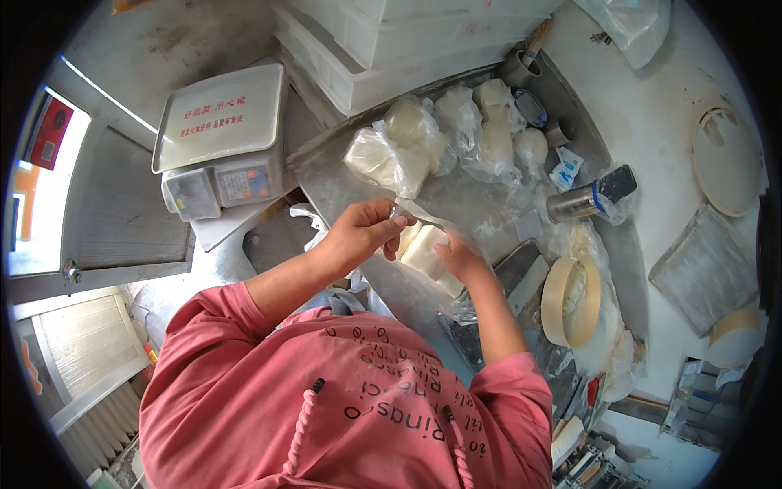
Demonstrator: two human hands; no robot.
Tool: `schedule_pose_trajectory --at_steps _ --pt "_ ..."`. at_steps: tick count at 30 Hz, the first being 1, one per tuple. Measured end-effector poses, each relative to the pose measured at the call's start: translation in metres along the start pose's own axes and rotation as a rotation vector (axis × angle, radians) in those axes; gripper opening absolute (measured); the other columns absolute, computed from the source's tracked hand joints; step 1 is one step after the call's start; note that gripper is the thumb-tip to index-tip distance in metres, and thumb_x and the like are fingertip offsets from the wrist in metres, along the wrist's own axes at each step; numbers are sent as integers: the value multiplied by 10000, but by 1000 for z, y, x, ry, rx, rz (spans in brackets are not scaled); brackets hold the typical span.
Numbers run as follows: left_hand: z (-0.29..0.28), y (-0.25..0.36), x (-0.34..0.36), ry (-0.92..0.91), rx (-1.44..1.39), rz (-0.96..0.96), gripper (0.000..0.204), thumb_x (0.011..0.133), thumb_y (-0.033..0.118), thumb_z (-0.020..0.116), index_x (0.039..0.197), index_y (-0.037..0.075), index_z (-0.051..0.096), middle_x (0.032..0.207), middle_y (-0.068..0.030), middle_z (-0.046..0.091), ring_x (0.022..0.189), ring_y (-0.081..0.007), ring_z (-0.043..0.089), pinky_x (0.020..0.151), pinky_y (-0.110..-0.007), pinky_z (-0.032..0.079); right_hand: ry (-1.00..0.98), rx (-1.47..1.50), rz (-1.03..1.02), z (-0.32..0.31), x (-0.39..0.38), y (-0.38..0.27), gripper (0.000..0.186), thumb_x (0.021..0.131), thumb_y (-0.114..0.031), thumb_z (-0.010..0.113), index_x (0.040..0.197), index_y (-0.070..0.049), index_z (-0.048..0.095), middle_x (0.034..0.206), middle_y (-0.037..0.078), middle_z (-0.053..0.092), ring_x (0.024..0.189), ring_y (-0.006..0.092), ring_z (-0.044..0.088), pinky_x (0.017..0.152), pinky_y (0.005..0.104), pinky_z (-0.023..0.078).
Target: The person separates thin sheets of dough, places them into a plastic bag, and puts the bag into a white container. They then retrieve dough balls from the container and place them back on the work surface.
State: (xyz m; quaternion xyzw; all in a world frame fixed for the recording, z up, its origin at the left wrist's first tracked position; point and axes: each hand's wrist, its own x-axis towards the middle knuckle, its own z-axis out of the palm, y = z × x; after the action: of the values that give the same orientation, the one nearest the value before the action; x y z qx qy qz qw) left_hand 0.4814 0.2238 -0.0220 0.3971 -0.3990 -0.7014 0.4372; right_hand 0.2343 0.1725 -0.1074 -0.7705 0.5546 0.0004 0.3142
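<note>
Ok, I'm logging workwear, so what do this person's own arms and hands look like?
The left hand and right hand are both gloveless. Pink sleeves end around the elbows, leaving the forearms bare. They belong to a pink top with dark lettering and thick, twisted pink drawcords with dark tips.

Two bare hands (365, 232) (463, 259), one scale (244, 186), two drawstrings (302, 425) (461, 456)

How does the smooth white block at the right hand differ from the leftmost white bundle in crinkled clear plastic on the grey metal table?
The smooth white block is gripped by the right hand; the white bundle lies untouched on the grey metal table. The block shows a flat face; the bundle looks lumpy. The block is nearer the person than the bundle. Both are white.
</note>
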Motion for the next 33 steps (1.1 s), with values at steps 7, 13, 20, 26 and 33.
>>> schedule_pose_trajectory --at_steps 7,13,20,26,33 --pt "4 -1 -1 -46 -20 -30 226 922 181 485 1010 -7 575 661 -20 538 623 -96 499 614 -247 433 299 -399 -164 -1 -16 -19 324 769 -209 606 1000 3 526 1000 226 564 983 321 533 833 423 415" --pt "11 3 2 -28 -36 -9 242 925 176 480 1030 -24 565 670 -20 531 635 -94 491 606 -254 439 258 -138 -200 8 -7 -1 389 734 -238 630 1033 -23 503 914 175 614 886 352 578 767 418 453" --pt "12 0 -1 30 -25 -15 285 927 183 473 1107 -26 544 665 -18 527 619 -91 491 584 -244 431 -110 125 73 -19 -8 -17 368 727 -269 652 972 -20 539 961 191 606 925 332 578 776 387 447" --pt "12 1 -2 72 5 -4 325 937 185 441 1203 6 499 635 -16 516 557 -90 479 543 -226 406 25 179 -259 -42 -25 -43 275 762 -127 630 992 -24 518 911 219 592 885 379 575 726 405 458" --pt "8 3 6 68 -20 -44 326 932 160 436 1226 33 496 607 -11 497 532 -88 461 510 -228 403 -53 58 -268 -42 2 -85 295 778 -124 597 1051 -57 508 895 230 597 885 395 570 738 434 457"
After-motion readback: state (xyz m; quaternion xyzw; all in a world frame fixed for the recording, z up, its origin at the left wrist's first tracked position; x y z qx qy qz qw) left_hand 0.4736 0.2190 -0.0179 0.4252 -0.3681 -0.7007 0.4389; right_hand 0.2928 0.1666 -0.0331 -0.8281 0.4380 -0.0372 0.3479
